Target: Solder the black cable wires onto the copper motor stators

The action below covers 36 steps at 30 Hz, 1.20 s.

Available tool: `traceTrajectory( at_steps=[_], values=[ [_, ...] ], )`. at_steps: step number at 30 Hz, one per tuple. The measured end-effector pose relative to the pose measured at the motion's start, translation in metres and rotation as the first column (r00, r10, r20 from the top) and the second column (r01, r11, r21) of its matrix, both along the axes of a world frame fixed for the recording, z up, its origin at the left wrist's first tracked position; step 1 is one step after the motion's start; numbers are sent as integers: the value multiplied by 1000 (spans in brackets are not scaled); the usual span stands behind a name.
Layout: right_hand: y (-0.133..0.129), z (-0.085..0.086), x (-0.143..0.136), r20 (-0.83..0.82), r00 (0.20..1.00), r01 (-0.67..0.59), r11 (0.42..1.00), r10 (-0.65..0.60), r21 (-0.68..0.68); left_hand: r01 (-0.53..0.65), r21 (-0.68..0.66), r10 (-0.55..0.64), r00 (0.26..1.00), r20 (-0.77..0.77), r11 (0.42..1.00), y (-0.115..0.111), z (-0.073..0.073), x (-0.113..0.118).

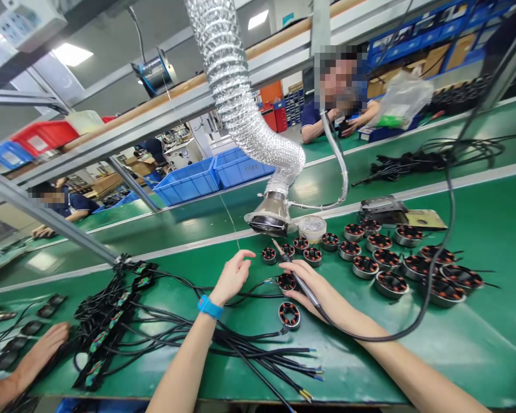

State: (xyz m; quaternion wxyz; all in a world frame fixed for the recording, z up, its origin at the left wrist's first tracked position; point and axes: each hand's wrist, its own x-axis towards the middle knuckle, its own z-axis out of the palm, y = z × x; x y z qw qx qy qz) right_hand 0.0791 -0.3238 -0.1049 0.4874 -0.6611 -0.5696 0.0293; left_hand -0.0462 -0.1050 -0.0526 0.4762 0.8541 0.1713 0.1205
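My right hand (322, 292) holds a soldering iron (303, 287), its tip pointing up and away. Between that hand's fingers and thumb sits a motor stator (286, 281) with copper windings; black cable ends lie against its left side. My left hand (232, 278), with a blue wristband, is raised to the left of it, fingers curled and closed. A thin solder wire (229, 215) hangs down into that hand; the wire's end is hidden. Another stator (289, 315) lies just below my right hand. Black cables (262, 350) with stripped, coloured ends spread beneath my left wrist.
Several stators (391, 284) stand at right, beyond the iron's cord (432, 275). A fume-extractor hood (269, 215) hangs ahead, near a round tin (312, 228). A co-worker's hand (45, 347) rests at left beside bundled cables (107, 321). Another person sits across the bench.
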Motion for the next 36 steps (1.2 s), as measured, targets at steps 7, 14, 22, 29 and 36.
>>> traceTrajectory(
  at_steps=[7,14,22,29,36],
  values=[
    [7,-7,-3,3,1000,18,1000,-18,24,313,48,-287,913,-290,949,-22,6,41],
    [3,-6,1,46,998,50,998,-51,39,342,-309,-444,814,-375,888,-8,13,47],
    [2,-5,3,35,999,35,999,-36,37,170,-440,-328,891,-313,882,-5,-3,40],
    [5,-11,4,56,997,50,997,-54,63,337,-414,-491,796,-354,845,-4,12,35],
    [6,-13,6,59,995,72,993,-77,90,231,-368,-370,852,-371,901,-24,3,49]
  ],
)
